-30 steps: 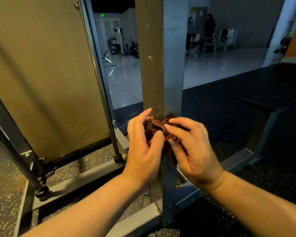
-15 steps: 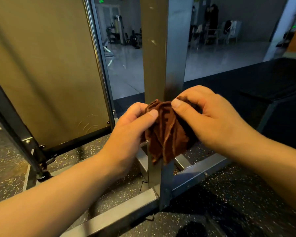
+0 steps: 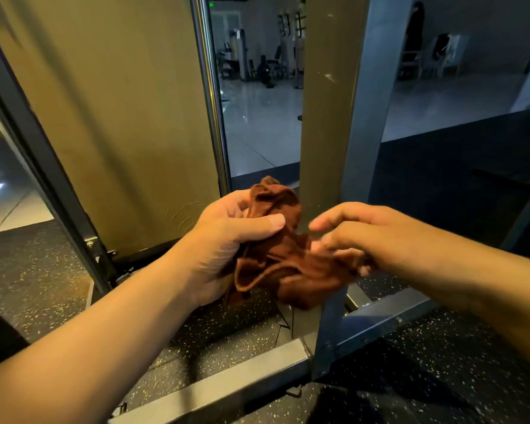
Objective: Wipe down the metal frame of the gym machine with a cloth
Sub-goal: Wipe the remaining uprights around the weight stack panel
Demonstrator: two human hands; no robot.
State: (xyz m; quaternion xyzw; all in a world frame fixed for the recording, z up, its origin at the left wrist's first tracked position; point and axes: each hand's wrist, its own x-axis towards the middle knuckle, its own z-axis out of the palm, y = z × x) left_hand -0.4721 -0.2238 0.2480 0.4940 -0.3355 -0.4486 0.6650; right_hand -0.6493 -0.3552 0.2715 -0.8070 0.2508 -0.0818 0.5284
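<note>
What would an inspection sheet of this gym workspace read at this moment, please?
Surface: dark speckled rubber floor, with a grey base rail lying on it.
Job's things: brown cloth, crumpled, held in front of the grey upright post of the metal frame.
Clutter: nothing seen.
Hands: left hand grips the cloth; right hand is blurred at the cloth, grip unclear.
Cables: nothing seen.
Surroundings: tan panel and chrome rod at left; gym machines across a glossy floor behind.
</note>
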